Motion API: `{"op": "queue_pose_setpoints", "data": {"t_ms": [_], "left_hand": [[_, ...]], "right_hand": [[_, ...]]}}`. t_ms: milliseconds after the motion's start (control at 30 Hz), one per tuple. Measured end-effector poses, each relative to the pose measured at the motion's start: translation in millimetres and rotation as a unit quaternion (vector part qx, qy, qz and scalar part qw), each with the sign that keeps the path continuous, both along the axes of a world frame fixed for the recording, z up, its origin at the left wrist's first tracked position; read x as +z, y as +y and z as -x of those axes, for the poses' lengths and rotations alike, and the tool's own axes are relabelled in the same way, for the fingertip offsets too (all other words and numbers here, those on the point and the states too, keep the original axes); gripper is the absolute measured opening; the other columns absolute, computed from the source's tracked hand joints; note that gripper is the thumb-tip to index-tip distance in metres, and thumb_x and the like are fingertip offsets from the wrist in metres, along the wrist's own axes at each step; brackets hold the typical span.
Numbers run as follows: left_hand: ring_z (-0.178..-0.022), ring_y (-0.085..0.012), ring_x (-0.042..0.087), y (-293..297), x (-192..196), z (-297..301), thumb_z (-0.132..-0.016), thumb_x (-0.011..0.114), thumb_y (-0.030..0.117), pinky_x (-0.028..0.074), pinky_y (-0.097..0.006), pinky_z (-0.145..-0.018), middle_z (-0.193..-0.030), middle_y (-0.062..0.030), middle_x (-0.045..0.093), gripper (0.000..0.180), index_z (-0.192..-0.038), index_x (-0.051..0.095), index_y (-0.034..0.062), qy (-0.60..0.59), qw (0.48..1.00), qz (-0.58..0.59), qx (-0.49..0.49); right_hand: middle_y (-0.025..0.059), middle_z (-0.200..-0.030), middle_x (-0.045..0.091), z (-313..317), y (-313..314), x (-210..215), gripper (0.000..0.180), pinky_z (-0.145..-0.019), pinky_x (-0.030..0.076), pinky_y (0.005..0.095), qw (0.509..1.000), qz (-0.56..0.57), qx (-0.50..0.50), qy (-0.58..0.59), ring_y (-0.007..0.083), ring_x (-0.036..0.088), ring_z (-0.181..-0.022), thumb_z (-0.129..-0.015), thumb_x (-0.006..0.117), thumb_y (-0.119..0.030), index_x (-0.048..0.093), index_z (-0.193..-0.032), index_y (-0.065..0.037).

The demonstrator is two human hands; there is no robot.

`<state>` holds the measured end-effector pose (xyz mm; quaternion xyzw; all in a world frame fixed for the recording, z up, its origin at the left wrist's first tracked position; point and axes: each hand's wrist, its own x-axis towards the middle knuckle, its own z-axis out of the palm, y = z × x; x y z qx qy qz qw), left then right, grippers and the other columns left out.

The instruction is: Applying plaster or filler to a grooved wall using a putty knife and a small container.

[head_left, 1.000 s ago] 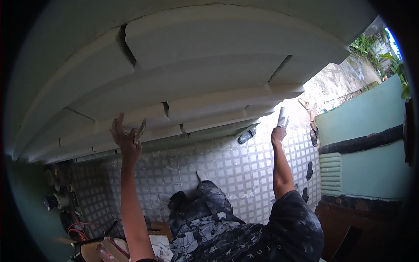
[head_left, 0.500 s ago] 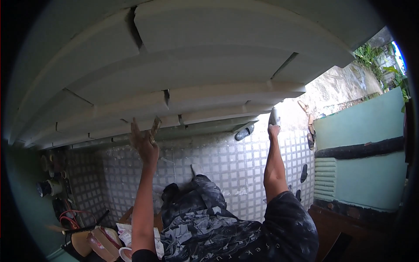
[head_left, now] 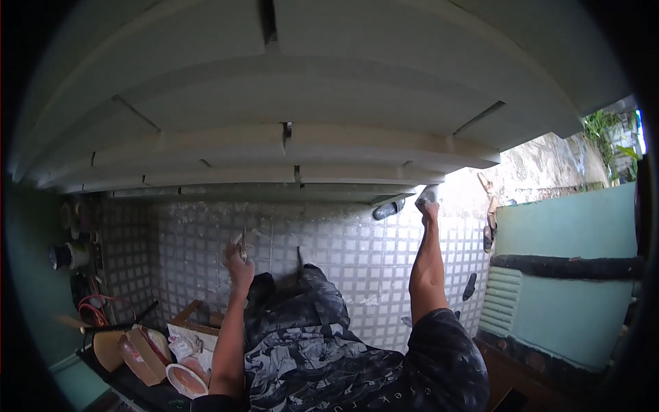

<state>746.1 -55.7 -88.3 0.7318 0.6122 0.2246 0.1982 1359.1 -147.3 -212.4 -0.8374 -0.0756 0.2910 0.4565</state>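
Observation:
My left hand [head_left: 238, 264] is closed around a thin, flat tool [head_left: 242, 242], putty-smeared and perhaps a scraper, above the tiled floor and away from the wall. At the right end of the pale stepped wall [head_left: 329, 103], my right hand [head_left: 427, 204] is closed on a greyish flat tool [head_left: 430, 192] against the lowest boards. Its exact kind is hard to make out, as the fingers and the glare partly hide it. Dark slits and joints run between the wall's overlapping boards.
At lower left stand a round pan [head_left: 187, 379], a cardboard box [head_left: 145, 357] and a white bucket [head_left: 79, 255]. A dark sandal [head_left: 388, 209] lies below the wall; more footwear [head_left: 489, 237] lies near the green low wall [head_left: 563, 226] at right.
My left hand has come down and back from the wall, with its tool still held. My right hand stays at the wall's right end, its tool now less visible. The view has shifted.

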Motion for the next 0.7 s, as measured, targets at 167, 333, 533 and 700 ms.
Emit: {"op": "queue_pose_setpoints", "data": {"t_ms": [167, 333, 533, 700], "left_hand": [[-0.107, -0.0343, 0.055, -20, -18, 17, -0.064, 0.049, -0.009, 0.040, -0.038, -0.096, -0.108, -0.0145, 0.062, 0.036, -0.094, 0.062, 0.0050, -0.130, 0.988, 0.024, 0.078], [-0.105, -0.0301, 0.057, -38, -40, 39, -0.063, 0.049, -0.010, 0.040, -0.035, -0.096, -0.101, -0.0124, 0.064, 0.038, -0.096, 0.062, 0.0027, -0.169, 0.975, 0.067, 0.130], [-0.103, -0.0238, 0.059, -33, -44, 42, -0.063, 0.048, -0.010, 0.041, -0.033, -0.096, -0.106, -0.0112, 0.065, 0.041, -0.100, 0.060, 0.0005, -0.276, 0.940, 0.092, 0.180], [-0.103, -0.0200, 0.062, -48, -36, 86, -0.066, 0.037, -0.016, 0.046, -0.029, -0.090, -0.110, -0.0108, 0.064, 0.044, -0.103, 0.058, -0.0016, -0.412, 0.862, 0.122, 0.269]], "right_hand": [[0.0190, -0.099, 0.060, 50, 33, -13, 0.032, -0.074, 0.059, 0.0393, 0.953, -0.209, -0.081, 0.206, 0.0284, 0.064, -0.080, -0.083, 0.052, -0.008, 0.055, -0.112, 0.005], [0.0160, -0.111, 0.058, 151, 62, -3, 0.038, -0.082, 0.055, 0.0411, 0.918, -0.185, 0.209, 0.283, 0.0273, 0.061, -0.094, -0.088, 0.046, -0.003, 0.050, -0.126, -0.002], [0.0138, -0.119, 0.057, 203, 77, -47, 0.039, -0.091, 0.051, 0.0389, 0.930, -0.224, 0.121, 0.265, 0.0264, 0.061, -0.102, -0.091, 0.046, -0.006, 0.047, -0.129, -0.003], [0.0096, -0.113, 0.060, 369, 132, 95, 0.041, -0.090, 0.051, 0.0389, 0.770, -0.086, 0.515, 0.367, 0.0238, 0.061, -0.100, -0.087, 0.057, -0.008, 0.048, -0.127, -0.001]]}}
